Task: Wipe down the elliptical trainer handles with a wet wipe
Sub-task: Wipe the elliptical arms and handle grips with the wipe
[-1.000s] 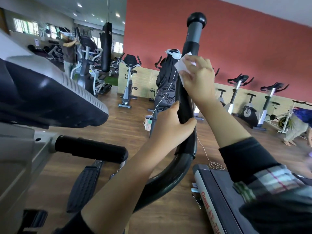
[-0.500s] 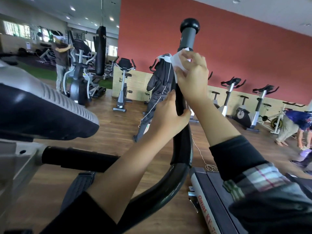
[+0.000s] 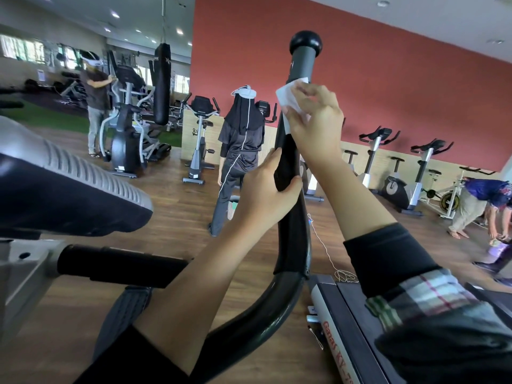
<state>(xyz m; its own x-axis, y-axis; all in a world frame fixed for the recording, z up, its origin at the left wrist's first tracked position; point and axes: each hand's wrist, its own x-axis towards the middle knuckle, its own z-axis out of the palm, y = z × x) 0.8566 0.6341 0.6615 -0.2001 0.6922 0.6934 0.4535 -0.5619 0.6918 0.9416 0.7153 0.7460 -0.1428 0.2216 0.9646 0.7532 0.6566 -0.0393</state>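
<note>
The elliptical's tall black handle (image 3: 294, 234) curves up from the bottom centre to a grey top section and a round black knob (image 3: 306, 42). My left hand (image 3: 263, 189) grips the black foam part about midway up. Higher on the handle, my right hand (image 3: 315, 117) presses a white wet wipe (image 3: 289, 97) against the post just below the grey section. Part of the wipe sticks out to the left of my fingers.
The elliptical's console (image 3: 61, 189) fills the left, with a short horizontal black grip (image 3: 119, 263) below it. A treadmill edge (image 3: 343, 328) lies at the lower right. Three people stand on the wooden floor among exercise bikes (image 3: 424, 173) and a hanging punching bag (image 3: 161, 84).
My right hand has slid the wipe a little up the handle toward the grey section. My left hand keeps its grip on the foam. The camera view has shifted.
</note>
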